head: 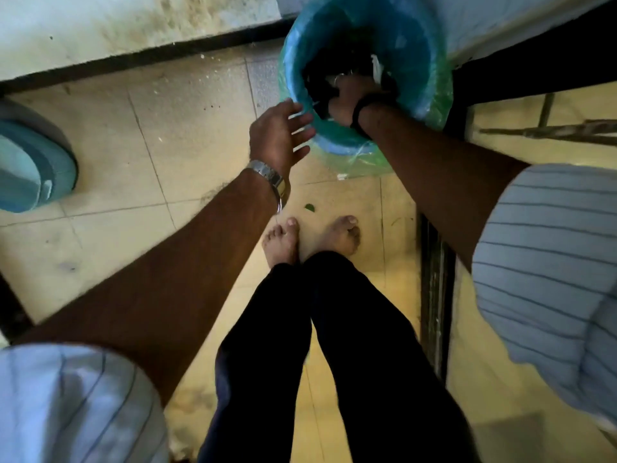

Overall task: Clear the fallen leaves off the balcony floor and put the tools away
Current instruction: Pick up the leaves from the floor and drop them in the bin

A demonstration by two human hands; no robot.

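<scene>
A blue bin with a green plastic liner [430,95] stands on the tiled floor ahead of my bare feet. My right hand [349,98] reaches down inside the bin among dark contents; its fingers are hidden, so what it holds is unclear. At the bin's near left rim is my left hand [278,137], fingers straight and spread, fingertips touching the liner. One small green leaf [310,207] lies on the tile just in front of my toes.
A blue rounded container [33,162] sits at the left by a stained wall with black skirting [133,60]. A dark metal frame and floor track [434,295] run along the right. Thin bars [551,130] lie beyond the frame.
</scene>
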